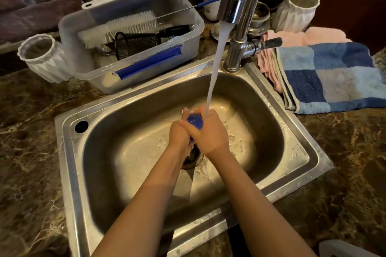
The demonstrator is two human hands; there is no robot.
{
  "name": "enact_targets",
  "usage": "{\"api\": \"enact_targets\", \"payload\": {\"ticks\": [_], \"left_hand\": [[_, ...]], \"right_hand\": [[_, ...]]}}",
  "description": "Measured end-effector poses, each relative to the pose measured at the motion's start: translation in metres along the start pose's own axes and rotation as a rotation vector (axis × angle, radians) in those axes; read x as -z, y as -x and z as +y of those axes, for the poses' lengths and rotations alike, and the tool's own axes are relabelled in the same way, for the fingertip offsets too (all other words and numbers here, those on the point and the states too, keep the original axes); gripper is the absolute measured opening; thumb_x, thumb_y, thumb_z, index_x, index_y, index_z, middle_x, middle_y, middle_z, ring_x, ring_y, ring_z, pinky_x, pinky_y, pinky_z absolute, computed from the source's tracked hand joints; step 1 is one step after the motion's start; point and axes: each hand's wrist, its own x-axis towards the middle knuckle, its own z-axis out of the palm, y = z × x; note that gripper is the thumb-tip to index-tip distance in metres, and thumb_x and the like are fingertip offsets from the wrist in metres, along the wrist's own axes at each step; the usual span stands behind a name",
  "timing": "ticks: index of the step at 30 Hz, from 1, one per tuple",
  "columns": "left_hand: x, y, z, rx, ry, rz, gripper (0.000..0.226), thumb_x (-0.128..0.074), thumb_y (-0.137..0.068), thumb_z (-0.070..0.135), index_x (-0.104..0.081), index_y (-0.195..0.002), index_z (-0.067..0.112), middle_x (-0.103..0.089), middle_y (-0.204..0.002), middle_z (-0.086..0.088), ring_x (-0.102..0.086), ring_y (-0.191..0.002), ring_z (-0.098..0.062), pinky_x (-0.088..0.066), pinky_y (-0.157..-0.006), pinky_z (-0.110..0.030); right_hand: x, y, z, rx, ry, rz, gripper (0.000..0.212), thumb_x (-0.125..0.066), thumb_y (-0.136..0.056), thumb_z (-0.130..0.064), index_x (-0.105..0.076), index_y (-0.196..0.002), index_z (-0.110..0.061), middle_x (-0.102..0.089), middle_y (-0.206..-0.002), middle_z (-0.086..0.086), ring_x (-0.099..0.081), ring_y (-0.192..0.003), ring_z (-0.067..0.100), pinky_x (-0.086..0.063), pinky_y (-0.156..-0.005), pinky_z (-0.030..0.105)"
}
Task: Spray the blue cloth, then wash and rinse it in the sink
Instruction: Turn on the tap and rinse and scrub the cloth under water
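Note:
Both my hands are clasped together over the middle of the steel sink (300, 152), above its drain. The blue cloth (195, 121) is bunched up between them, and only a small blue bulge shows at the top. My left hand (179, 133) grips it from the left. My right hand (208, 131) wraps over it from the right. A white stream of water (215, 64) falls from the chrome tap (240, 6) onto the cloth and my right hand.
A clear plastic tub (188, 46) with brushes and a black mesh holder stands behind the sink at left. White ribbed cups (41, 58) (296, 10) stand on either side. A blue checked towel (330, 77) on pink cloths lies on the marble counter at right.

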Motion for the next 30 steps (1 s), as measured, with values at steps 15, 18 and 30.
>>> {"api": "enact_targets", "payload": {"ticks": [15,18,30], "left_hand": [[0.009,0.013,-0.015,-0.128,-0.285,-0.010,0.028,-0.044,-0.093,0.042,-0.058,-0.082,0.021,-0.056,-0.066,-0.007,-0.049,-0.050,-0.018,-0.039,-0.043,-0.026],[0.019,0.005,-0.005,0.013,-0.118,-0.011,0.023,-0.054,-0.087,0.038,-0.059,-0.092,0.017,-0.060,-0.070,-0.005,-0.052,-0.051,-0.015,-0.036,-0.037,-0.019],[0.022,0.008,0.001,-0.154,-0.214,-0.172,0.013,-0.058,-0.089,0.020,-0.058,-0.102,0.022,-0.065,-0.107,-0.011,-0.064,-0.084,-0.018,-0.052,-0.067,-0.027]], "right_hand": [[0.019,-0.024,0.015,-0.589,-0.722,-0.169,0.039,-0.032,-0.097,-0.042,-0.055,-0.095,-0.010,-0.063,-0.095,0.014,-0.061,-0.091,0.027,-0.051,-0.086,0.040],[0.022,-0.004,0.022,-0.426,-0.698,-0.293,0.027,-0.043,-0.091,-0.010,-0.047,-0.117,-0.017,-0.056,-0.112,0.013,-0.059,-0.097,0.028,-0.052,-0.085,0.044],[0.029,-0.008,0.025,-0.421,-0.703,-0.211,0.036,-0.057,-0.090,-0.026,-0.044,-0.121,-0.013,-0.060,-0.110,0.012,-0.062,-0.080,0.020,-0.053,-0.060,0.029]]}}
